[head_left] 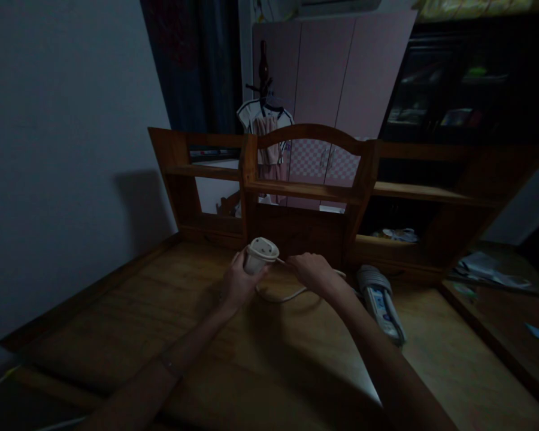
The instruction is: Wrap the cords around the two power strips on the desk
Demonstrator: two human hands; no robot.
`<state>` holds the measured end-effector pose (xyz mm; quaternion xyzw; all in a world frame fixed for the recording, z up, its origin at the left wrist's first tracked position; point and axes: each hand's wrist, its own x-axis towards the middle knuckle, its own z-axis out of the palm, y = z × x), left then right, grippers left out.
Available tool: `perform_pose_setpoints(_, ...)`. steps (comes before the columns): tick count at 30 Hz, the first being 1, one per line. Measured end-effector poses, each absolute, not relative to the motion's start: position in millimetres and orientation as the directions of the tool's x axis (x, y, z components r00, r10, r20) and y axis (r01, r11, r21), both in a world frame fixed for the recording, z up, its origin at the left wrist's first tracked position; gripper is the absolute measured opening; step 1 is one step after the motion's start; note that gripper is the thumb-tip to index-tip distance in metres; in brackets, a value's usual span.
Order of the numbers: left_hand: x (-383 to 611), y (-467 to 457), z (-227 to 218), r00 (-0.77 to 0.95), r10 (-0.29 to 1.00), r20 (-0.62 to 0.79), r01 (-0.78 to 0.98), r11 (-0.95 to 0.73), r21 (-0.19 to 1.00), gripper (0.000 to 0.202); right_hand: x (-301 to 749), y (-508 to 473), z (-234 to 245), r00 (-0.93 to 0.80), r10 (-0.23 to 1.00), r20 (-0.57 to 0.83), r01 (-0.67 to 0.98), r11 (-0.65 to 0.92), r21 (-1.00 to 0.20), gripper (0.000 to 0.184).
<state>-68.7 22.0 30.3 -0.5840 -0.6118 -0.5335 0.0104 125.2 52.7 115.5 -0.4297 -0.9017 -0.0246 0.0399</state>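
My left hand (237, 281) is wrapped round a small white round device (260, 254) with a flat top, holding it just above the wooden desk (161, 311). A white cord (284, 296) runs from the device and loops on the desk below my hands. My right hand (312, 270) is closed in a pinch on that cord right beside the device. Both forearms reach in from the bottom of the view.
A white and blue handheld appliance (381, 302) lies on the desk right of my right hand. A wooden shelf unit (305, 190) stands along the back of the desk. A grey wall is at left. Papers (480, 266) lie at far right.
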Motion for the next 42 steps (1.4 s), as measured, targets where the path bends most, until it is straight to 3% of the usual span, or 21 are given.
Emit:
perform_pose_setpoints(9, -77.8, 23.4, 33.2, -0.308, 0.671, 0.674, 0.864, -0.099, 0.493, 0.068, 120.6, 4.5, 157.7, -0.728, 0.658, 0.193, 0.685, 0.708, 0.172, 0.022)
perform_pose_setpoints(24, -68.3, 21.1, 25.5, -0.170, 0.809, 0.563, 0.882, -0.130, 0.452, 0.068, 116.4, -9.4, 159.5, -0.800, 0.568, 0.193, 0.595, 0.793, 0.134, 0.019)
perform_pose_setpoints(28, -59.9, 14.5, 23.3, -0.030, 0.841, 0.540, 0.886, -0.228, 0.405, 0.072, 127.0, 0.6, 166.1, -0.782, 0.570, 0.251, 0.596, 0.802, 0.036, 0.016)
perform_pose_setpoints(32, -49.0, 2.8, 27.1, 0.217, 0.794, 0.568, 0.857, -0.433, 0.279, 0.075, 136.1, 10.0, 166.5, -0.782, 0.557, 0.280, 0.552, 0.827, -0.103, 0.005)
perform_pose_setpoints(36, -43.9, -3.1, 32.8, 0.353, 0.760, 0.546, 0.835, -0.519, 0.182, 0.084, 140.8, 19.5, 162.2, -0.776, 0.561, 0.288, 0.516, 0.827, -0.221, 0.007)
perform_pose_setpoints(42, -44.4, -1.3, 22.9, 0.534, 0.616, 0.579, 0.751, -0.660, 0.010, 0.059, 141.2, 40.1, 146.3, -0.802, 0.546, 0.244, 0.385, 0.783, -0.489, 0.020)
